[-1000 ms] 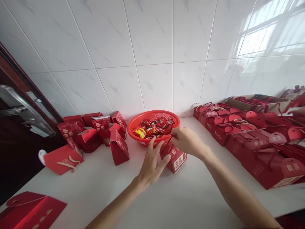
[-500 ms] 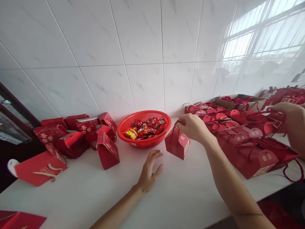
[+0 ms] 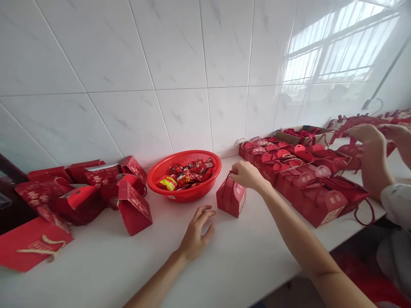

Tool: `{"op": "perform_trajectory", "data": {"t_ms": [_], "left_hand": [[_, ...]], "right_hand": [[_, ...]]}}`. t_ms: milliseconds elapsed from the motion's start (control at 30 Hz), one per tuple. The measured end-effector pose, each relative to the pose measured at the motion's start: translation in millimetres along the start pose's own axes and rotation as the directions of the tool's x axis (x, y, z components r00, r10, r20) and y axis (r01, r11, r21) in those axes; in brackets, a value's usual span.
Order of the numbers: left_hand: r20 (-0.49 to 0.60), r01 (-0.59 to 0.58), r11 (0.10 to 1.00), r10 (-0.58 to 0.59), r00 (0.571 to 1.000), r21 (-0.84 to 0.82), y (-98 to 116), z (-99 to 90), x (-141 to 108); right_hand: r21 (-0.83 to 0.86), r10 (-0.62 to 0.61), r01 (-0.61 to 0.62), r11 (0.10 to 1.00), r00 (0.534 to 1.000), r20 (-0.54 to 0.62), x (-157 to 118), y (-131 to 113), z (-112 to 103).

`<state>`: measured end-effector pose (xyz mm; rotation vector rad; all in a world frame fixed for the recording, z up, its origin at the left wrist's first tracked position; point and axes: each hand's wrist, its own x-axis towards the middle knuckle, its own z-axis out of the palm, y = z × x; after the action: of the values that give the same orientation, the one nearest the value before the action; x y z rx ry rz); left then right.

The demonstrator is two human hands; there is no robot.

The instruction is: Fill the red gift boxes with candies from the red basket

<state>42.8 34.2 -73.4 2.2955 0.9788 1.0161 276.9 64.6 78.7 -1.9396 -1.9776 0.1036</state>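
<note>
My right hand (image 3: 246,174) is closed on the cord handle at the top of a small red gift box (image 3: 229,197). The box is upright, at or just above the white tabletop; its far side is hidden from me. My left hand (image 3: 197,233) hovers over the table to the left of that box, fingers apart and slightly curled, holding nothing. Behind it, against the wall, a red plastic basket (image 3: 184,194) contains wrapped sweets (image 3: 188,175), one packet yellow.
Several red gift boxes (image 3: 311,196) with cord handles stand in rows at the right. More red boxes (image 3: 133,214) and a red bag (image 3: 34,244) with a pale cord lie at the left. A co-worker's hands (image 3: 367,133) work at the far right. The tiled wall bounds the back.
The box in my right hand has come down slightly and straightened. My left hand stays open near it. My view has turned right, showing more of the co-worker, whose second hand is now visible.
</note>
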Motion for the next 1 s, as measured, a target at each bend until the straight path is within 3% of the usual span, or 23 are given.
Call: {"op": "perform_trajectory", "data": {"t_ms": [200, 367, 533, 733, 800, 1000], "left_hand": [[-0.006, -0.011, 1.0, 0.011, 1.0, 0.006, -5, 1.4, 1], [0.008, 0.006, 1.0, -0.006, 1.0, 0.002, -5, 0.2, 1], [0.02, 0.007, 1.0, -0.008, 1.0, 0.004, -3, -1.1, 2], [0.023, -0.003, 1.0, 0.003, 1.0, 0.01, -4, -1.5, 3], [0.021, -0.001, 1.0, 0.001, 1.0, 0.009, -5, -1.6, 4], [0.035, 0.036, 0.999, -0.036, 0.999, -0.004, -4, -1.7, 4]], "right_hand": [[0.073, 0.033, -0.026, 0.997, 0.995, -0.097, -6, 16, -14], [0.141, 0.059, -0.024, 0.99, 0.966, -0.25, -12, 37, -55], [0.185, 0.188, -0.114, 0.976, 0.872, -0.453, -29, 71, -118], [0.155, 0.338, -0.315, 0.936, 0.691, -0.639, -54, 125, -183], [0.087, 0.347, -0.397, 0.914, 0.652, -0.675, -63, 144, -196], [-0.027, 0.463, -0.622, 0.782, 0.61, -0.643, -85, 195, -211]]}}
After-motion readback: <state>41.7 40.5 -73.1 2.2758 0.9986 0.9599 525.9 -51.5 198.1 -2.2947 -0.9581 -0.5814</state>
